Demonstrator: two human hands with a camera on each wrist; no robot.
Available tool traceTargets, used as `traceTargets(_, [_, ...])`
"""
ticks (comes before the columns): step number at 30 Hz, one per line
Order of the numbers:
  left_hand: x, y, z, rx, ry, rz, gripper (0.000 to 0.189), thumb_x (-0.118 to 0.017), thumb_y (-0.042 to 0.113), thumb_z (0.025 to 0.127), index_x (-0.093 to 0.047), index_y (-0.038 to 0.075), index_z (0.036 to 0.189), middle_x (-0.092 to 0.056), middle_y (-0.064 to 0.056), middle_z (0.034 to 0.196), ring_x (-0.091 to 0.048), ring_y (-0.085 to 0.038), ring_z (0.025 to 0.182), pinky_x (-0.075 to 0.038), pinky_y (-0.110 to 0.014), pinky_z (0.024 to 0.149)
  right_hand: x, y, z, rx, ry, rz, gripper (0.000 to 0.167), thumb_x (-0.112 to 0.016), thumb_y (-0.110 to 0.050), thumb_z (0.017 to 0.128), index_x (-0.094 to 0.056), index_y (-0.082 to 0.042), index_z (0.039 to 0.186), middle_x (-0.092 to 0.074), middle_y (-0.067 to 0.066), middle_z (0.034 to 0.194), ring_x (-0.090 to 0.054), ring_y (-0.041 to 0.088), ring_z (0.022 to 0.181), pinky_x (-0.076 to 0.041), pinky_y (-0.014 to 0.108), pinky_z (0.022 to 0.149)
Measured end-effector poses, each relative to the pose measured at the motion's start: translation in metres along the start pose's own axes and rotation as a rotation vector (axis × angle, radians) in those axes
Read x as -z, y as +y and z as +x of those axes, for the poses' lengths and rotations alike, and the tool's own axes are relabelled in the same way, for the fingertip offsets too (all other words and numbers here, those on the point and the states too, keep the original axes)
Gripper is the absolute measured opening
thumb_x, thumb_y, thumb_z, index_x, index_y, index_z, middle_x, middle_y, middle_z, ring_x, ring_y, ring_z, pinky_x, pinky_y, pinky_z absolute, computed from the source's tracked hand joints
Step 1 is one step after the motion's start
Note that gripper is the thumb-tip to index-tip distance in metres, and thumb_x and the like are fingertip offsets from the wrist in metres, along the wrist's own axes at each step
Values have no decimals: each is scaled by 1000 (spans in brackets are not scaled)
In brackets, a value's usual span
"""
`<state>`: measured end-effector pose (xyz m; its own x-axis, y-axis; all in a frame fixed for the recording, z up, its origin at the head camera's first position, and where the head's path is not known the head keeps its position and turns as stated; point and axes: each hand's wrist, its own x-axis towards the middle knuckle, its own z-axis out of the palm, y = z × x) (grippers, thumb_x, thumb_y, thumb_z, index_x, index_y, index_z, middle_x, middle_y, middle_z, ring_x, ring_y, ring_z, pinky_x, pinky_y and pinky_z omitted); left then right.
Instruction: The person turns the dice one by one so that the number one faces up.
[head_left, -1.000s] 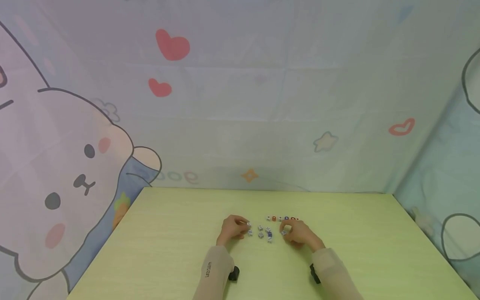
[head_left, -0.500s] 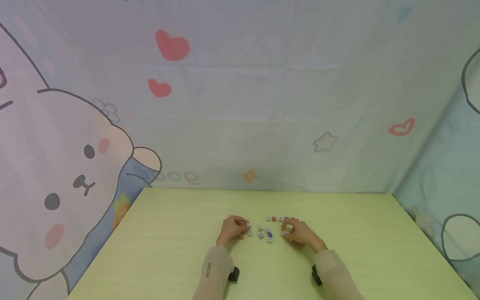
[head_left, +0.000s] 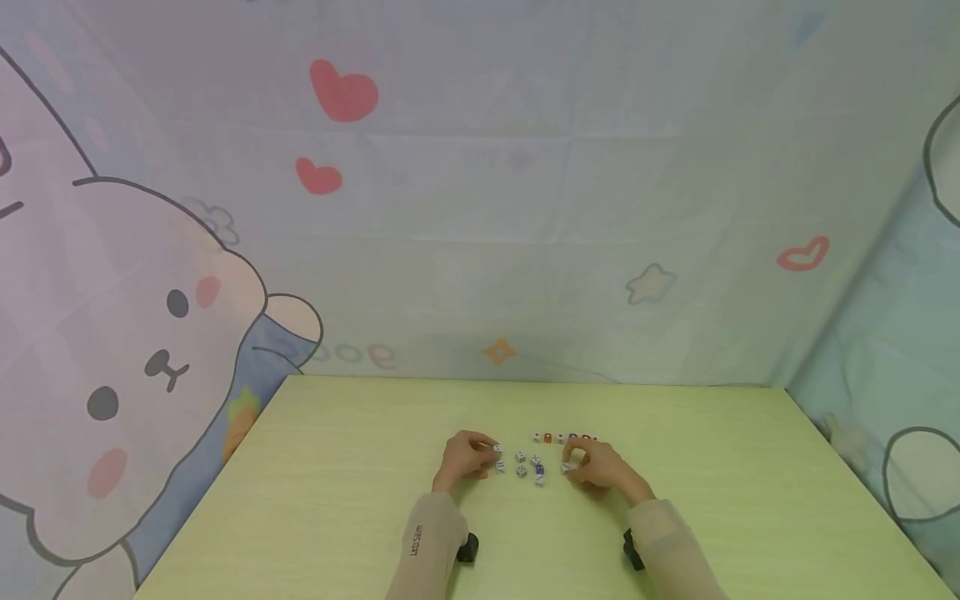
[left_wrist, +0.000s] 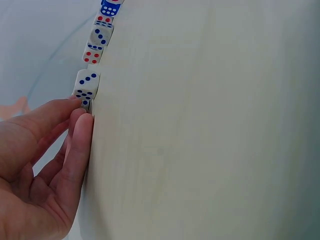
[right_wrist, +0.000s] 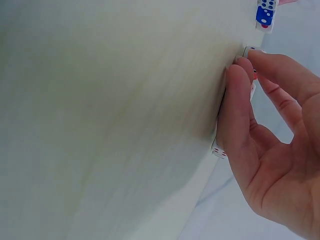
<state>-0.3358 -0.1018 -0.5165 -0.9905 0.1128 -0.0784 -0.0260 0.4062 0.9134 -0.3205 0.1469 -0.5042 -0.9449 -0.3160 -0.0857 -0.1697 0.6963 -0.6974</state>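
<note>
My left hand (head_left: 467,456) lies on the table at the left of a cluster of dice, thumb and fingertips pinching a white die (left_wrist: 85,104). Right beside that die stands another white die (left_wrist: 86,84) with blue pips. On the cluster's right side, my right hand (head_left: 597,465) pinches a white die (head_left: 566,468) between thumb and finger; the fingers cover most of it in the right wrist view. Between the hands sit several white dice (head_left: 521,471) and a blue die (head_left: 539,470), which has a white die (head_left: 539,481) just in front.
Behind the right hand runs a row of small dice, among them a red die (head_left: 548,437) and a white die (head_left: 536,437); the hand partly hides its right end. The pale yellow-green table (head_left: 315,483) backs onto a printed cloth (head_left: 480,208).
The die between my right fingers has turned, its spotted face now less visible, and that hand has shifted very slightly. My left hand and the other dice keep their places.
</note>
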Motion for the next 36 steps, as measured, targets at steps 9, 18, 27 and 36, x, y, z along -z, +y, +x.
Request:
traceTargets(9, [1, 1, -1, -2, -6, -12, 24, -67, 10, 79, -65, 2, 101, -64, -12, 89, -58, -6, 55, -54, -23, 52, 1, -4, -2, -9, -5, 2, 13, -62, -4, 79, -54, -11, 88, -52, 3, 59, -46, 12, 46, -44, 23, 37])
traceTargets(18, [1, 1, -2, -1, -8, -9, 24, -66, 10, 79, -65, 2, 101, -64, -12, 88, -57, -6, 54, -54, -22, 51, 1, -4, -2, -30, 2, 2, 14, -64, -7, 79, -53, -10, 88, -55, 4, 62, -48, 12, 47, -46, 25, 39])
traceTargets(27, [0, -3, 2, -12, -10, -6, 22, -65, 12, 80, -66, 2, 100, -65, -11, 83, -57, -5, 56, -53, -20, 51, -1, 0, 2, -33, 8, -43, 7, -60, -15, 84, -56, -14, 90, -55, 3, 67, -49, 13, 48, -44, 23, 38])
traceTargets(36, [0, -3, 2, -10, -9, -5, 22, -66, 12, 80, -66, 2, 100, -65, -9, 82, -57, -5, 57, -53, -21, 51, -1, -2, 2, -64, 10, -32, 13, -58, -17, 86, -60, -12, 98, -58, 5, 73, -53, 13, 51, -46, 25, 40])
